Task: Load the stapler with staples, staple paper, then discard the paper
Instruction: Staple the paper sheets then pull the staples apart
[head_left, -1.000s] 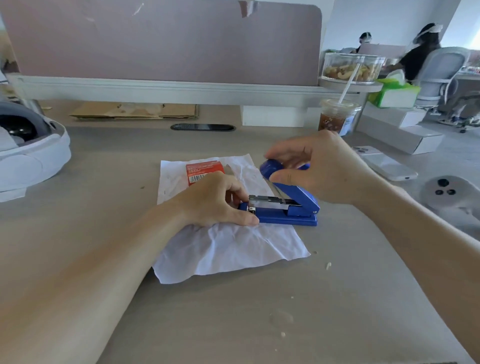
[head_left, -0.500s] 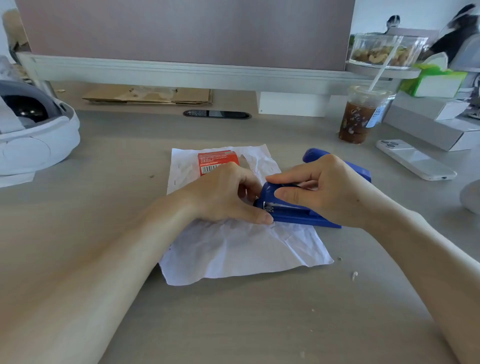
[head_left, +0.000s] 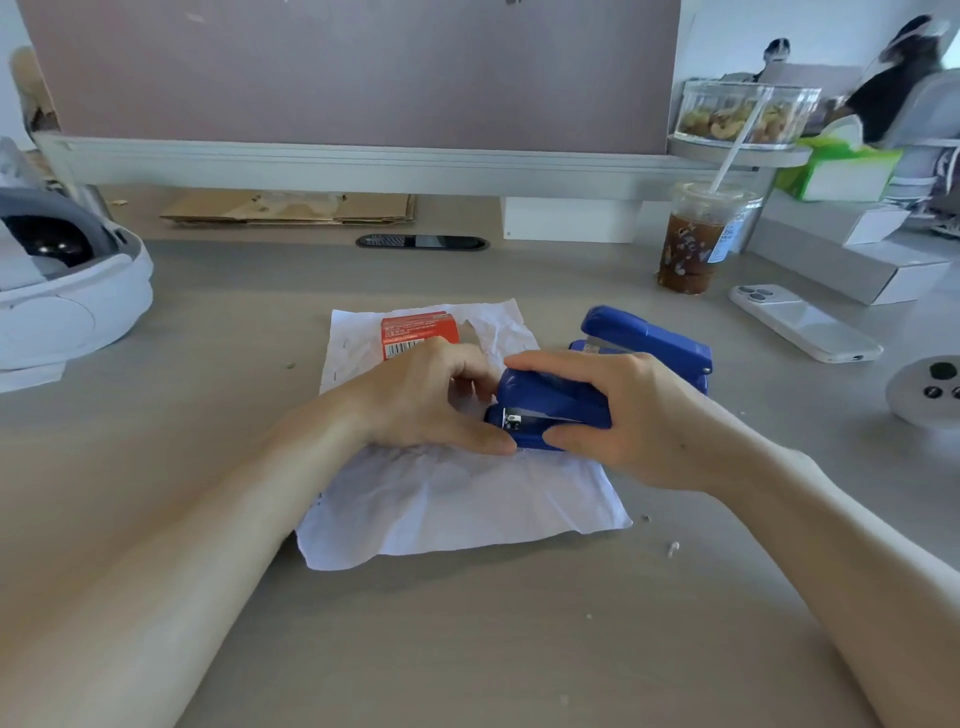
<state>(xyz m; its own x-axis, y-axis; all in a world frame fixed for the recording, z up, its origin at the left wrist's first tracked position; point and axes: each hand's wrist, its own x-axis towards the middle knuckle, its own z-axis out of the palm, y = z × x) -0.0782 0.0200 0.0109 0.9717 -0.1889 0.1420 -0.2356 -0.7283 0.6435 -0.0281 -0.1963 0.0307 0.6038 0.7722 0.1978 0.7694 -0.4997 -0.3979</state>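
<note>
Both hands are on loading: the right hand (head_left: 639, 421) wraps its fingers round the open stapler (head_left: 550, 402); the left hand (head_left: 431, 400) curls its fingers at the nose, possibly empty. Next, snap the cover (head_left: 647, 335) shut.

Barcode on orange box (head_left: 418, 332), print unreadable

2 forearms angle inward; left hand (head_left: 431, 400) and right hand (head_left: 644, 415) meet, fingers curled, gripping.
</note>
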